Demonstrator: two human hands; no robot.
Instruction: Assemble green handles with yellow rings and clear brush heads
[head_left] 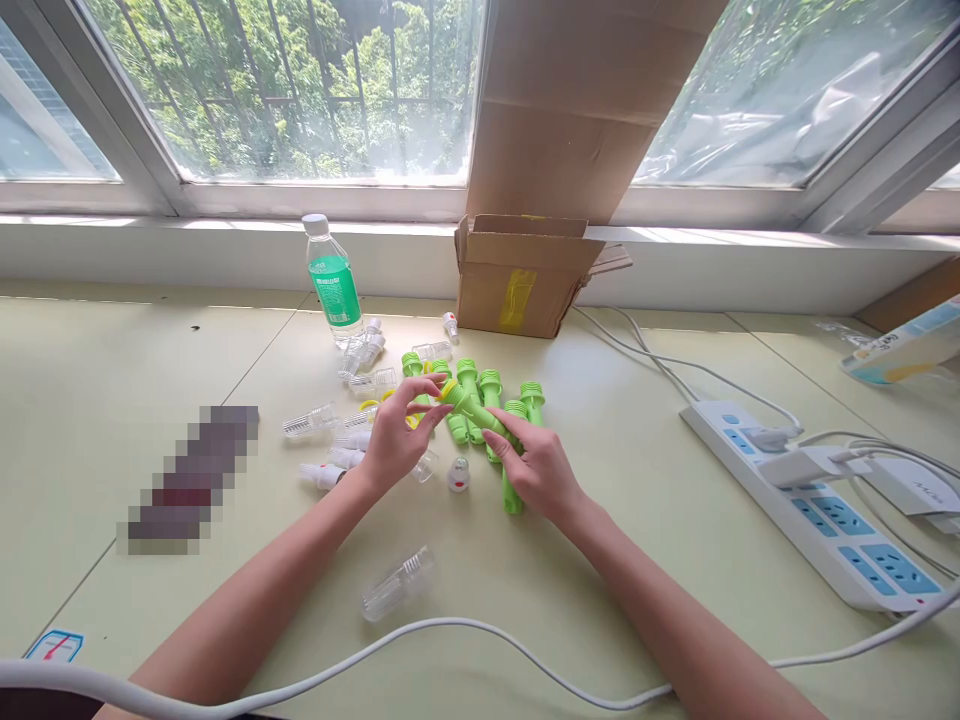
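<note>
My right hand (pixel 538 462) is closed around the lower part of a green threaded plastic tube (pixel 475 410), held tilted above the table. At the tube's upper left end sits a yellow ring (pixel 448 390), pinched between the thumb and fingers of my left hand (pixel 401 432). Several more green tubes lie behind and beneath my hands, among them one green tube (pixel 532 400) at the right. Clear plastic caps, such as this clear cap (pixel 311 421), are scattered to the left with white-tipped pieces and loose yellow rings. A small white piece with a red dot (pixel 458 475) stands between my wrists.
A water bottle (pixel 334 285) and an open cardboard box (pixel 517 285) stand near the window ledge. A power strip (pixel 795 510) with plugs and cables lies at right. One clear cap (pixel 397 583) lies in front, near a white cable (pixel 480 627) crossing the table's front.
</note>
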